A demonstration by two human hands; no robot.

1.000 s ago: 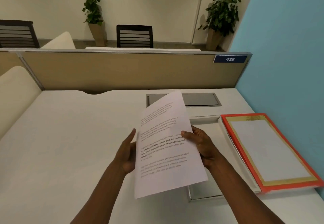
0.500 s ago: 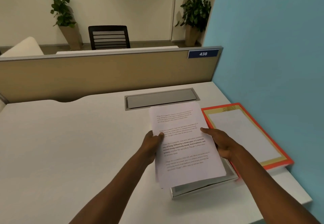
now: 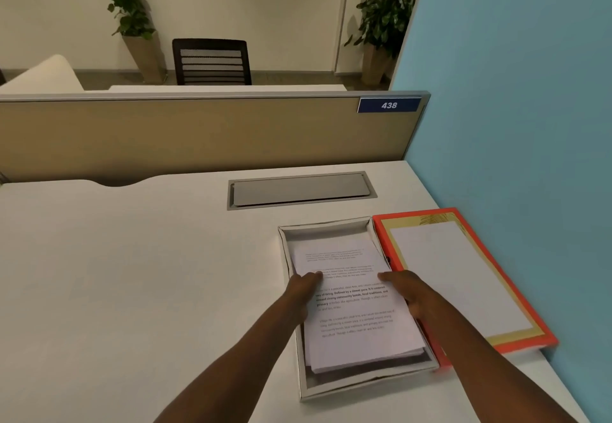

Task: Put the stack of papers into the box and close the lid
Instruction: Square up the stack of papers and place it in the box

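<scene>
The stack of papers (image 3: 356, 306) lies inside the open box (image 3: 303, 379), printed side up, its sheets a little fanned at the near end and turned slightly against the box walls. A strip of bare box floor shows at 12 o'clock of the stack and a narrower one at 6 o'clock. The left hand (image 3: 303, 287) grasps the stack's edge at 9 o'clock, thumb on top of the page; the right hand (image 3: 405, 292) does the same at 3 o'clock, fingers tucked down between paper and box wall. Both appear to be holding the stack, not yet let go.

Loose sheets like these should be light and floppy, and they slide over one another easily, so the long edges where the hands already sit look like the best place to square them. The corners could crease if pushed against the cardboard.

Just beside the box, at 3 o'clock and touching its wall, rests the lid (image 3: 463, 277), orange-rimmed with a pale panel, lying flat on the table (image 3: 132, 273). It looks stiff and light; taking it by its two long rims would probably keep it level for lowering over the box. At 12 o'clock, further back, a grey cable hatch (image 3: 301, 189) is set into the table.
</scene>
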